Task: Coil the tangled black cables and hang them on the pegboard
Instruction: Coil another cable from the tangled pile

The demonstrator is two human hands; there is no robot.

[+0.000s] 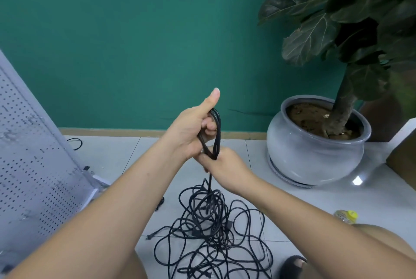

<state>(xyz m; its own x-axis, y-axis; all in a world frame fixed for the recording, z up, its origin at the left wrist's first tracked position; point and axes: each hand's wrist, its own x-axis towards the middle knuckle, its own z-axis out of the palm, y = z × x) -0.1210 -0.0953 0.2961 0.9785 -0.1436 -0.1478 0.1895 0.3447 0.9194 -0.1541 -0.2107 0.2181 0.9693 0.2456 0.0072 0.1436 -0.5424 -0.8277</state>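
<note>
Your left hand (191, 130) closes around a small coil of black cable (217, 130), thumb up, to keep the loops together; your right hand (225, 166) grips the strand (210, 180) beneath. Both are directly above the tangled black cable heap (211, 233); the grey perforated pegboard (33, 143) leans left of it.

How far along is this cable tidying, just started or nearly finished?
Barely started. Done: only a few loops form a small coil. In hand: the left hand holds that coil while the right hand grips the strand just below it. Left: most cable lies tangled in the pile on the floor, and nothing hangs on the visible part of the pegboard.
</note>
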